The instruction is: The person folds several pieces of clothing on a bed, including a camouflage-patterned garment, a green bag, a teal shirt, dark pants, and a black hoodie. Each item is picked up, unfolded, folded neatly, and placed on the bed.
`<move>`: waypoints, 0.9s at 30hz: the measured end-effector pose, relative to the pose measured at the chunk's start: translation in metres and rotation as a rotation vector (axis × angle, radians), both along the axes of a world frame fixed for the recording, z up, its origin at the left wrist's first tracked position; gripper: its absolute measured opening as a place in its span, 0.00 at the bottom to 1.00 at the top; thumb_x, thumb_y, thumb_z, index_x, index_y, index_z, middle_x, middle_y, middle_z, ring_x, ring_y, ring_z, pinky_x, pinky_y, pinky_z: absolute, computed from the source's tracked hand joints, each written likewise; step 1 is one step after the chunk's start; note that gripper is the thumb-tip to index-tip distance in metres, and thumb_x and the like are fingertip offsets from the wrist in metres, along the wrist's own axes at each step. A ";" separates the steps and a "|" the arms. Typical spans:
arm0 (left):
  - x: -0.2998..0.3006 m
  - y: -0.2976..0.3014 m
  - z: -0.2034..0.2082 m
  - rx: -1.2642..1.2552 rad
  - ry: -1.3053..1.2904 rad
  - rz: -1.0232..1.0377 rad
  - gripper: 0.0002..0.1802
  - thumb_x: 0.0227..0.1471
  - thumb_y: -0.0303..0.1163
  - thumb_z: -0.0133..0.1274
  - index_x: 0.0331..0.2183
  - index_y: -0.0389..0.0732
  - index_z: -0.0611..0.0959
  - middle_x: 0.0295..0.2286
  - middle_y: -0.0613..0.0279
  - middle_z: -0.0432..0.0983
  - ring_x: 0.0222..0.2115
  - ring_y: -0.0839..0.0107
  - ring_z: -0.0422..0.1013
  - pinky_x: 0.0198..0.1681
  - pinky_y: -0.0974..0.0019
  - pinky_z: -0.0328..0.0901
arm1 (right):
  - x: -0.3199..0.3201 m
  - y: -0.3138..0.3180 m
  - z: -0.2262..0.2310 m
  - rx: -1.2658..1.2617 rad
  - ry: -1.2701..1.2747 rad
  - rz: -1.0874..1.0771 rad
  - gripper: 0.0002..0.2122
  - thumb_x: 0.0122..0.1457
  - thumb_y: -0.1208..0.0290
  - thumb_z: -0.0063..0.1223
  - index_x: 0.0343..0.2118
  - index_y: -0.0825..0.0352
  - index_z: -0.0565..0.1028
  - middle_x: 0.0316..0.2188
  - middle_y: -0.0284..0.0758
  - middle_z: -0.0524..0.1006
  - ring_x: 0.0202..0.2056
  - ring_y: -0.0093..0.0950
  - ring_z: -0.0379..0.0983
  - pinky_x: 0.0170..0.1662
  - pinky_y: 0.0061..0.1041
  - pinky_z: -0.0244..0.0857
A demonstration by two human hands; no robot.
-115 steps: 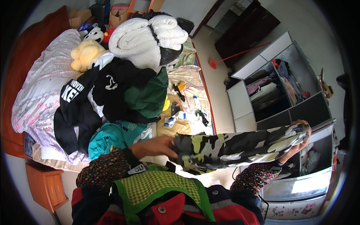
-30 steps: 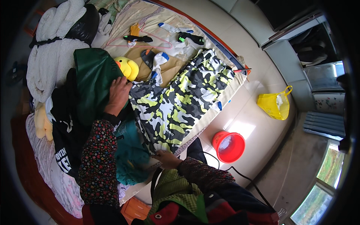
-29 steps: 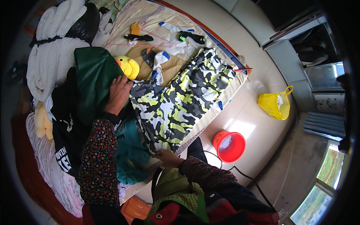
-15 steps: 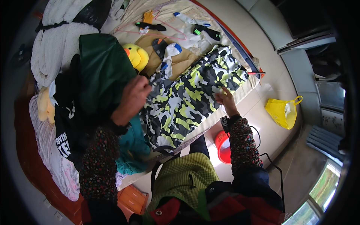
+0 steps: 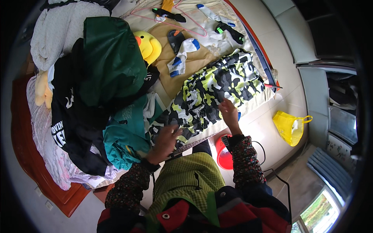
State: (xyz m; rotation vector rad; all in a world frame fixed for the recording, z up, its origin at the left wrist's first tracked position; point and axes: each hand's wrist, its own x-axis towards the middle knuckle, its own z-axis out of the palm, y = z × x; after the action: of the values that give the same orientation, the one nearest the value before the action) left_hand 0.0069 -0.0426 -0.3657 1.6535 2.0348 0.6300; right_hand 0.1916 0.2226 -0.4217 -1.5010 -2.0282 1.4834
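A camouflage garment (image 5: 211,87) in black, grey, white and lime lies across the near side of the bed, its near part rumpled. My left hand (image 5: 165,144) is over its lower left end, fingers stretched and apart. At the garment's near edge is my right hand (image 5: 230,116), its fingers bent together on the fabric; exactly how much cloth they pinch is partly hidden. Left of the garment lies a teal piece of clothing (image 5: 126,134), beside a black printed garment (image 5: 68,112) and a dark green bag (image 5: 112,58).
A yellow duck plush (image 5: 148,47), white-and-blue socks (image 5: 182,56), a black sock (image 5: 232,35) and a pink hanger (image 5: 190,29) lie farther back on the bed. On the floor to the right are a red bucket (image 5: 224,157) and a yellow bag (image 5: 288,128).
My left hand has moved down toward me, to the garment's lower left end. The right hand has shifted slightly lower. The garment, flatter before, is now more gathered and narrower.
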 end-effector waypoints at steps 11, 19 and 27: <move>-0.051 -0.021 -0.046 0.049 0.148 0.051 0.19 0.40 0.22 0.55 0.40 0.43 0.80 0.42 0.53 0.68 0.41 0.56 0.67 0.39 0.57 0.62 | -0.106 0.015 -0.030 0.313 -0.104 0.365 0.17 0.41 0.70 0.57 0.39 0.64 0.79 0.31 0.41 0.80 0.34 0.38 0.78 0.41 0.31 0.71; -0.056 -0.027 -0.048 0.095 0.086 0.035 0.18 0.41 0.24 0.55 0.39 0.43 0.81 0.38 0.55 0.68 0.41 0.57 0.66 0.38 0.57 0.61 | -0.093 0.060 0.000 0.630 -0.043 0.051 0.06 0.55 0.76 0.52 0.35 0.66 0.79 0.27 0.40 0.79 0.26 0.32 0.77 0.30 0.27 0.70; -0.064 -0.032 -0.042 -0.008 0.061 -0.005 0.23 0.41 0.22 0.53 0.44 0.47 0.80 0.38 0.55 0.68 0.39 0.57 0.66 0.37 0.57 0.61 | -0.106 0.011 0.003 0.712 0.350 1.157 0.18 0.42 0.74 0.62 0.39 0.52 0.78 0.53 0.35 0.70 0.54 0.37 0.66 0.52 0.42 0.61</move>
State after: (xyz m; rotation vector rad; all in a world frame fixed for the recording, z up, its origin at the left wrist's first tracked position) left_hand -0.0569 -0.0749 -0.4080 1.6923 2.0721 0.5749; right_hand 0.0852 0.2332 -0.4189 0.2774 -2.8085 0.8865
